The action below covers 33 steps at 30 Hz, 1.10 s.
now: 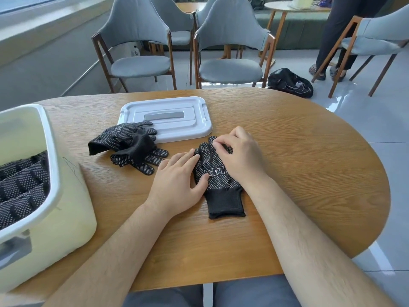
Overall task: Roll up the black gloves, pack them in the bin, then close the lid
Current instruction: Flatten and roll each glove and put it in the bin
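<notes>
On the wooden table (298, 173), just ahead of the seated lap, found one black glove (218, 177) laid flat, plain knit cuff toward the near edge and fingers pointing away. Noted white grip dots all over the upturned side and a boxed white logo printed at its middle, the cuff bare of dots. Saw the left hand (177, 187) resting on the glove's left side, fingers straight and relaxed, thumb pressed on the dotted fabric. Saw the right hand (240, 154) over the glove's far end, fingers curled down and pinching the glove's fingertips. Found loose gloves (129, 147) of the same dotted black knit heaped to the left, apart from the held one, their fingers lying against the near left corner of the white lid (168, 117). Found that lid flat on the table, grey handle strip showing, off the bin. Spotted the pale bin (54, 173) at the table's left edge, open, with rolled gloves (22, 180) packed in rows inside. Beyond the table, made out grey chairs (230, 52) on wooden frames and a black bag (290, 82) on the floor.
</notes>
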Each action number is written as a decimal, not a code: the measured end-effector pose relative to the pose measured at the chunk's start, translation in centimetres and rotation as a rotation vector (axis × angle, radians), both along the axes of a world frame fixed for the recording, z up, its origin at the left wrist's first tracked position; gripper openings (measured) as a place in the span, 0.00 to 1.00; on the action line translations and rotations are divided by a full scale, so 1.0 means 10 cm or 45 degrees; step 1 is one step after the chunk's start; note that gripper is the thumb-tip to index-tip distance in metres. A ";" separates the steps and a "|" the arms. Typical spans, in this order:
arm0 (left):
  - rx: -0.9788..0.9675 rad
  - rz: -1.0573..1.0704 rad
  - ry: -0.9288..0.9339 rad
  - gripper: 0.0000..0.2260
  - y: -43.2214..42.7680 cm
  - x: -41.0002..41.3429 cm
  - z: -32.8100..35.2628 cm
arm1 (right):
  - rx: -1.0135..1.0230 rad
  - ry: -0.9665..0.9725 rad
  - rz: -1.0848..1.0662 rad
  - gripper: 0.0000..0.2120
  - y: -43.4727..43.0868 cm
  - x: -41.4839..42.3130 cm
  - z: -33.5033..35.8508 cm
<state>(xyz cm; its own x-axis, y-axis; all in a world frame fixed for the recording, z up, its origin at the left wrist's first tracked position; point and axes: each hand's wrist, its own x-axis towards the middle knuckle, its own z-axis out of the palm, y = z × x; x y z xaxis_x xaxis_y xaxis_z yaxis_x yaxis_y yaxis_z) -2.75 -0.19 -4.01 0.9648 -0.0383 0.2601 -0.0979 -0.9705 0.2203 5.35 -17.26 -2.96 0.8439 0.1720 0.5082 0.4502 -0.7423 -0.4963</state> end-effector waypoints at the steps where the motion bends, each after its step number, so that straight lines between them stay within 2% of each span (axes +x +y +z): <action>1: -0.007 -0.004 -0.003 0.29 0.00 0.00 0.00 | -0.017 0.006 0.019 0.06 0.01 0.01 0.00; 6: -0.055 -0.009 0.005 0.30 0.02 -0.01 0.00 | -0.181 0.228 0.007 0.10 -0.01 0.01 -0.02; 12: -0.203 -0.087 -0.145 0.23 -0.08 0.03 0.07 | -0.043 0.234 -0.033 0.10 -0.03 0.00 -0.01; 18: -0.045 -0.155 0.138 0.29 -0.26 0.12 0.02 | 0.054 0.392 -0.195 0.07 -0.24 0.02 0.03; 21: 0.024 -0.172 0.153 0.29 -0.23 0.12 0.01 | -0.005 0.443 -0.194 0.06 -0.30 0.02 0.02; 25: 0.101 -0.170 0.137 0.31 -0.25 0.14 0.05 | -0.005 0.393 -0.202 0.05 -0.29 0.04 -0.01; 31: -0.057 -0.172 0.117 0.32 -0.23 0.14 0.01 | 0.221 0.143 -0.073 0.05 -0.25 0.03 -0.01; 33: -0.107 -0.193 0.114 0.31 -0.23 0.14 0.00 | 0.180 0.183 -0.028 0.05 -0.21 0.05 -0.03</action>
